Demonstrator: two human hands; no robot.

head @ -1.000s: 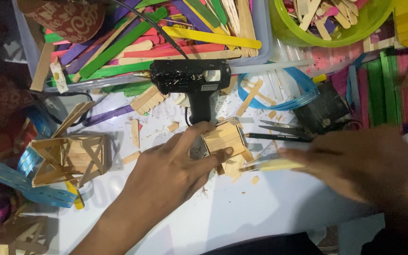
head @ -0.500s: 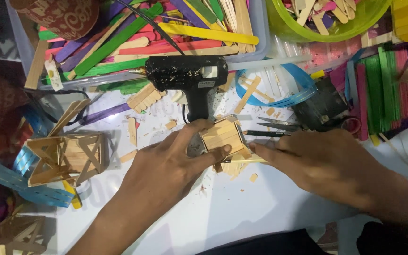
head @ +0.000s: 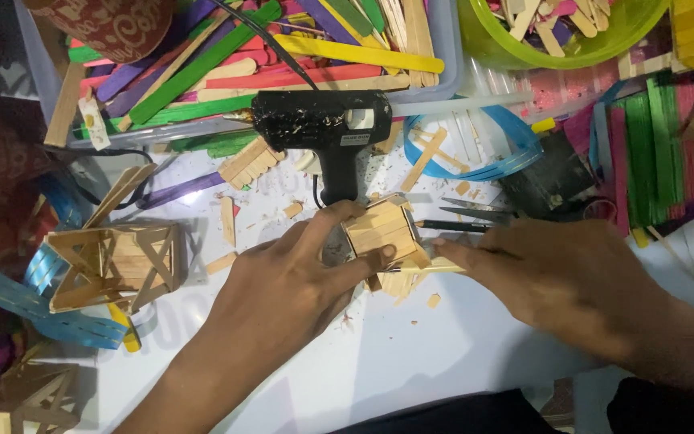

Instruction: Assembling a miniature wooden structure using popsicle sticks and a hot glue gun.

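My left hand (head: 291, 277) grips a small box of plain wooden craft sticks (head: 379, 233) on the white table, fingers over its top left and thumb at its near edge. My right hand (head: 560, 277) holds a thin pale wooden stick (head: 435, 266) flat against the box's near right side. A black glue gun (head: 327, 128) stands just behind the box, its nozzle pointing left.
A grey tray of coloured craft sticks (head: 202, 72) lies at the back, a green bowl of stick pieces (head: 556, 32) at back right. Scissors (head: 475, 210) lie right of the box. A larger stick frame (head: 110, 261) sits at left. Offcuts litter the table.
My right hand has slid left toward the box, bringing the thin stick against its side. My left hand stays on the box.
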